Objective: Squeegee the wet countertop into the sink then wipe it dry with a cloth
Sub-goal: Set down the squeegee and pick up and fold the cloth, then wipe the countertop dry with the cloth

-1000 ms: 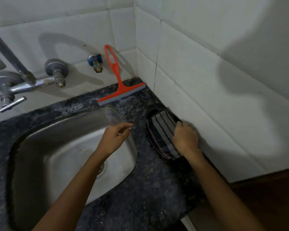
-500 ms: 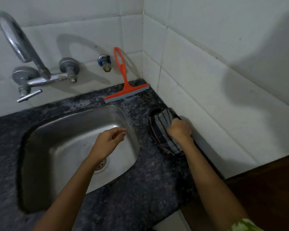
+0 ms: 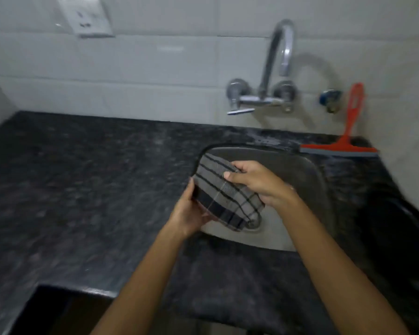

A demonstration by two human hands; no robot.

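Cloth: we hold the checked cloth [image 3: 224, 195] bunched, above the sink's [image 3: 307, 209] left half
Left hand [image 3: 188, 212]: grasps the cloth's near-left edge from below
Right hand [image 3: 254, 181]: clamps the cloth from on top
Squeegee [image 3: 344, 143]: parked behind the sink's right corner, leaning on the wall
Countertop [image 3: 82, 184]: stretches left of the sink
Doing it well: we judge we should refold to a flat pad, then wipe in overlapping strokes toward the sink
Writing: none readable
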